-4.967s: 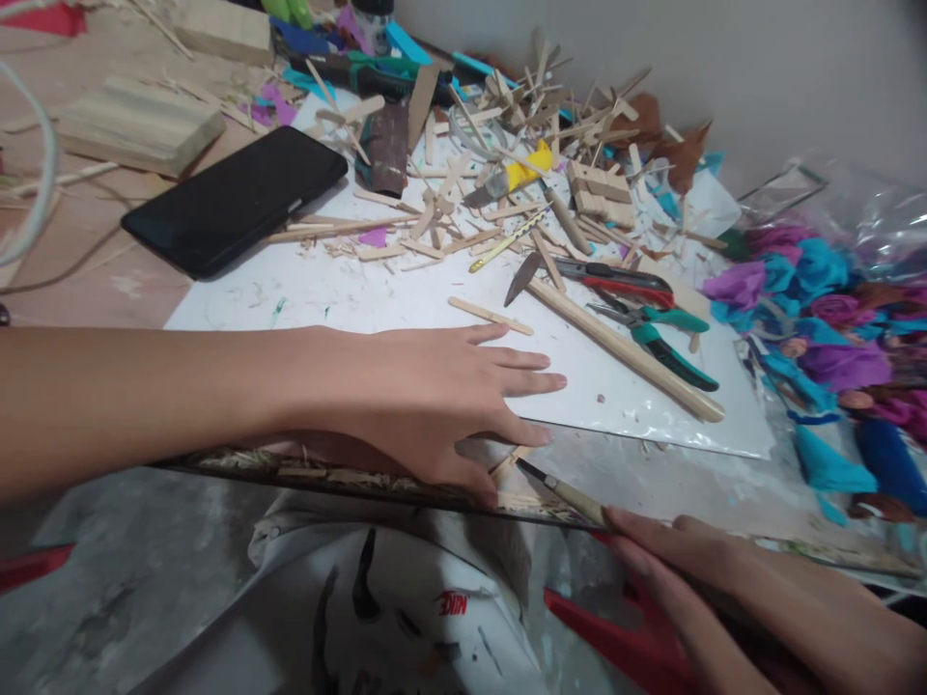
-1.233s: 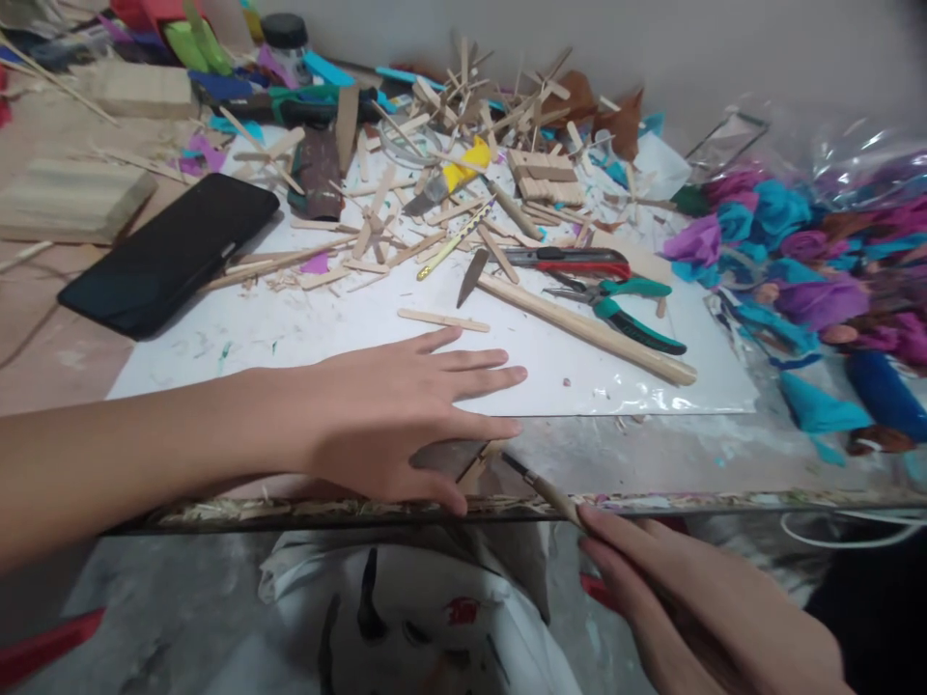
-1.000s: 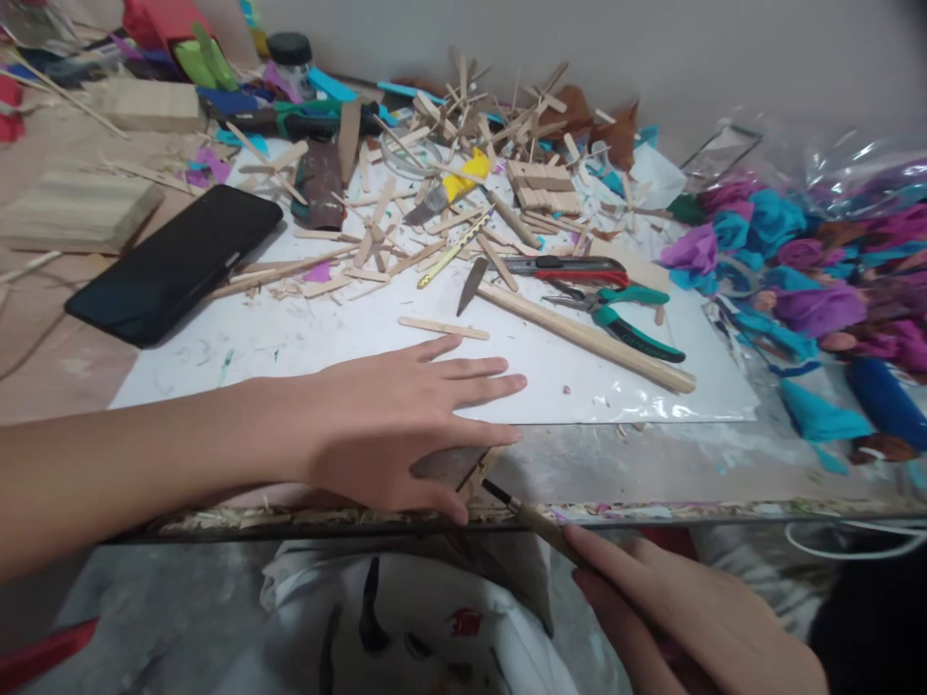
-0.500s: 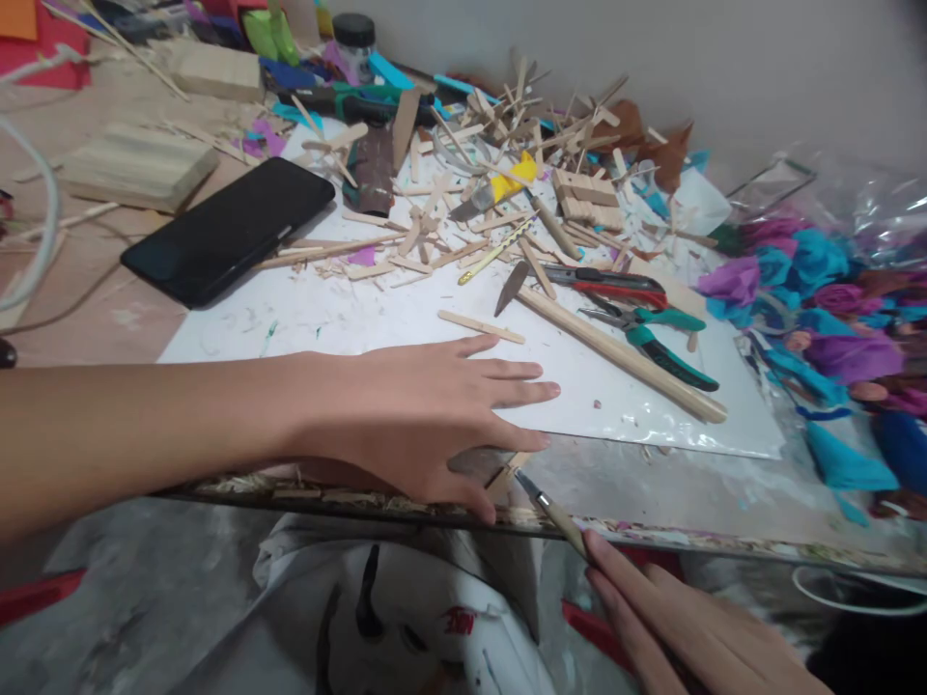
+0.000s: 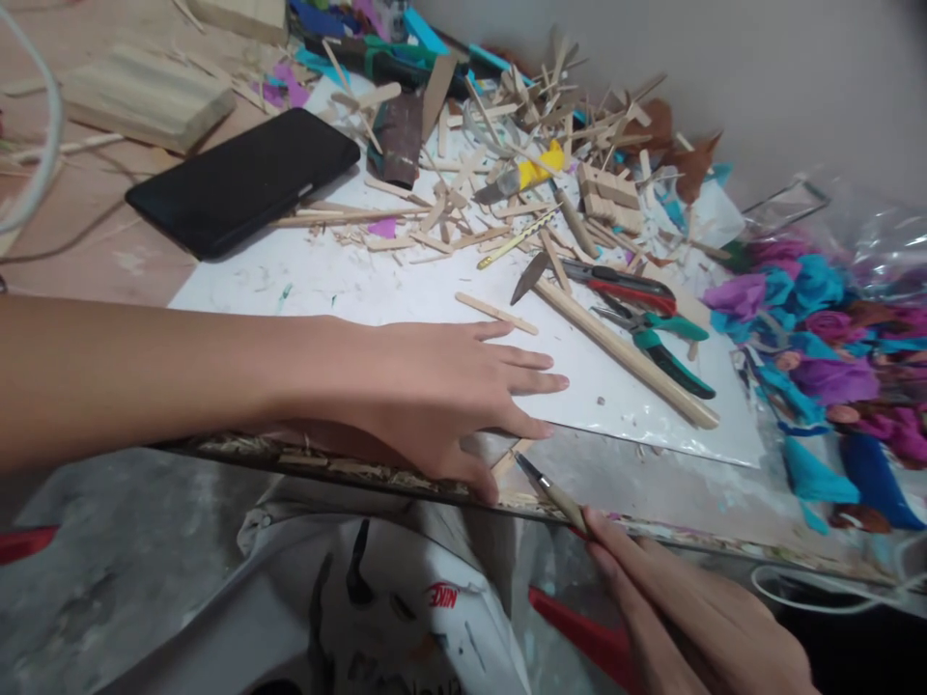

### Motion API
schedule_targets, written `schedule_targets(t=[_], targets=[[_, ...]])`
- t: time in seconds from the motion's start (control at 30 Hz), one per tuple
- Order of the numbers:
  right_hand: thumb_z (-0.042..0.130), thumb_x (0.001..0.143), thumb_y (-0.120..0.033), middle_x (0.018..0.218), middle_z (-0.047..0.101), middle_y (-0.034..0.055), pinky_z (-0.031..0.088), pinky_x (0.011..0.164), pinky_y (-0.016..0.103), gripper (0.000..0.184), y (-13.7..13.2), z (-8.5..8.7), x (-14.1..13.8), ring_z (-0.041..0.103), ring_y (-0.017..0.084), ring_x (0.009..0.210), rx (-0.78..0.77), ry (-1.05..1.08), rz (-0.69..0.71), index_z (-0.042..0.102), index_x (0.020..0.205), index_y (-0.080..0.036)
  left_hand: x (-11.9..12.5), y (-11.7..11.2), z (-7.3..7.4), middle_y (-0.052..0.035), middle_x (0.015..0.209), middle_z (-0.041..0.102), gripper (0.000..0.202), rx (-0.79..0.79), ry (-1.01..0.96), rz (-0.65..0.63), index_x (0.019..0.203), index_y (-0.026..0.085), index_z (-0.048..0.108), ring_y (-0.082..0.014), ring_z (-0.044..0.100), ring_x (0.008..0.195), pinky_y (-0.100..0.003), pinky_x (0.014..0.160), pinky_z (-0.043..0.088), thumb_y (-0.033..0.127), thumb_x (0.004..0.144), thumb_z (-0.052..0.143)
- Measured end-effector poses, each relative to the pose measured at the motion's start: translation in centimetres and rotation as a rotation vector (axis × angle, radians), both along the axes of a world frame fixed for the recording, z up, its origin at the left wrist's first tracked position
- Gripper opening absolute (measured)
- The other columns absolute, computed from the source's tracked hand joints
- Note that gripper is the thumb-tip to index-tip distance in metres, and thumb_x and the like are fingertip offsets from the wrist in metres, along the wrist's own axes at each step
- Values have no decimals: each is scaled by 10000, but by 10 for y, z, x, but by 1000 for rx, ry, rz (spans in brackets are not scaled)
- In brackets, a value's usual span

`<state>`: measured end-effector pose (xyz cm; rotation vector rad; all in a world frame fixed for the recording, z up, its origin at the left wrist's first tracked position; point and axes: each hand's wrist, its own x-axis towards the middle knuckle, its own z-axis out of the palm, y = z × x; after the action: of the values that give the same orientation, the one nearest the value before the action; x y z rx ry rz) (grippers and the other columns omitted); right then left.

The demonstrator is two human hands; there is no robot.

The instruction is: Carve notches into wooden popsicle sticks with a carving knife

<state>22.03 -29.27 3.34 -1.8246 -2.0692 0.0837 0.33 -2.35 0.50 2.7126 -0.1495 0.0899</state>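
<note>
My left hand lies flat at the table's front edge, fingers spread over a white sheet. A small popsicle stick shows between its thumb and index finger; whether the hand presses on it is partly hidden. My right hand grips a craft knife by its slim wooden handle. The blade points to the upper left, with its tip at the stick. Just beyond my left fingers lies another popsicle stick. A hammer rests on the sheet to the right.
Pliers and a red box cutter lie past the hammer. A black phone and a wood block sit at the left. Loose sticks heap up behind. Bagged colourful paper pieces cover the right side.
The camera view has shifted and turned slightly. Both hands hold nearly the same pose, with the knife tip still at the small stick.
</note>
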Motion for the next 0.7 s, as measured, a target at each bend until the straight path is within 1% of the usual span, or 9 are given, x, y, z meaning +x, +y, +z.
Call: schedule_targets(t=[0.1, 0.23, 0.33, 0.4, 0.5, 0.6, 0.7], targets=[[698, 1087, -118, 1009, 906, 60, 690, 700, 264, 448, 0, -4, 1, 881, 233, 796, 17, -9, -13, 826, 1490, -265, 1, 1, -1, -176, 1855, 395, 712, -5, -21, -3, 1640, 262, 682, -393, 323, 1772, -699, 1466, 192, 646, 1050, 788], [717, 1083, -104, 930, 885, 31, 649, 664, 246, 510, 0, -9, 9, 862, 209, 757, 53, -41, 30, 777, 1553, -292, 0, 1, -2, -172, 1850, 404, 703, 1, -23, -2, 1621, 266, 700, -396, 337, 1766, -688, 1468, 199, 647, 1039, 803], [675, 1099, -86, 918, 866, 25, 627, 639, 256, 589, 1, -8, 16, 837, 198, 726, -5, -86, 52, 708, 1633, -331, 0, 0, -1, -162, 1858, 384, 703, 18, -7, -2, 1642, 277, 679, -387, 319, 1774, -686, 1471, 185, 639, 1050, 790], [655, 1101, -64, 903, 850, 9, 613, 620, 254, 669, 2, -8, 18, 815, 185, 694, -4, -67, 68, 642, 1692, -378, 0, 0, 0, -154, 1864, 370, 709, 25, 9, 3, 1657, 287, 663, -375, 305, 1780, -685, 1472, 179, 644, 1055, 780], [656, 1098, -52, 908, 841, -4, 616, 622, 246, 744, 4, -9, 16, 815, 179, 697, 21, -25, 54, 580, 1732, -433, 0, 0, 2, -147, 1857, 384, 705, 10, 11, 10, 1638, 293, 682, -378, 326, 1772, -677, 1472, 199, 638, 1036, 809], [660, 1081, -18, 902, 836, -11, 620, 627, 236, 814, 6, -10, 11, 821, 174, 704, 31, -14, 65, 528, 1766, -438, 0, 0, 2, -154, 1829, 434, 694, -23, -27, 14, 1601, 275, 719, -403, 382, 1743, -674, 1468, 231, 606, 1007, 857], [665, 1074, 2, 886, 833, -19, 624, 640, 233, 840, 7, -11, 8, 823, 169, 704, 36, -41, 55, 515, 1772, -440, 0, 0, 1, -157, 1812, 465, 703, -41, -50, 15, 1587, 262, 733, -421, 411, 1725, -680, 1467, 239, 595, 986, 883]])
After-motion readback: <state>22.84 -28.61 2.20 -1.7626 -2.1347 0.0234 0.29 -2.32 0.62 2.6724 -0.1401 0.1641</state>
